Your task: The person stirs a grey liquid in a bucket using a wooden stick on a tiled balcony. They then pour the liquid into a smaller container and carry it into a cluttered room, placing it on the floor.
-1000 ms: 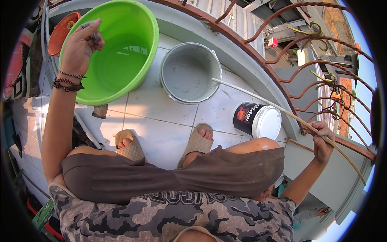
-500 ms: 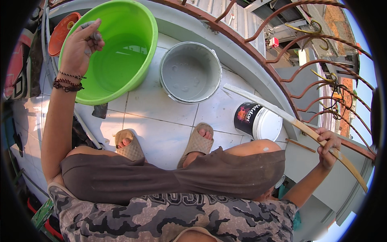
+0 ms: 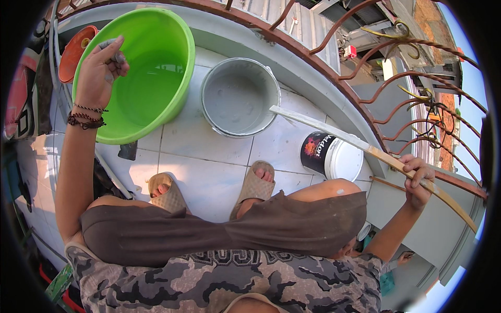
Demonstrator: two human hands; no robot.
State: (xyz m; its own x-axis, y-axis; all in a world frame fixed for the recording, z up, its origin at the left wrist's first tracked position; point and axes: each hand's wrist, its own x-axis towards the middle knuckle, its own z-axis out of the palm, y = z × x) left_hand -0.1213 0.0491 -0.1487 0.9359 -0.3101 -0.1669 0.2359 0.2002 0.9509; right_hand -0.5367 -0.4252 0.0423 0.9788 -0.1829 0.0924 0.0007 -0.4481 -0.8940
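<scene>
My right hand (image 3: 419, 180) is closed around a long wooden stick (image 3: 383, 155), coated pale grey along its far half. The stick's tip reaches the right rim of a grey bucket (image 3: 209, 119), overlapping it in view; whether they touch I cannot tell. Thick grey liquid (image 3: 235, 99) with a few bubbles lies in the bucket. My left hand (image 3: 107, 70) is raised over the left side of a big green tub (image 3: 180, 99), its fingers curled and smeared with grey, with nothing visible in them. Some clear liquid seems to sit in the tub.
A black-and-white paint pail (image 3: 347, 160) lies on its side on the white tiles by my right knee. An orange bowl (image 3: 73, 55) stands left of the tub. Curved metal railing (image 3: 334, 70) on a low wall bounds the far and right side. A thin stick lies beyond my right knee.
The stick's tip has moved left, from just outside the bucket to over its right rim. My left hand stays raised by the tub, fingers still curled. The whole view has shifted slightly.
</scene>
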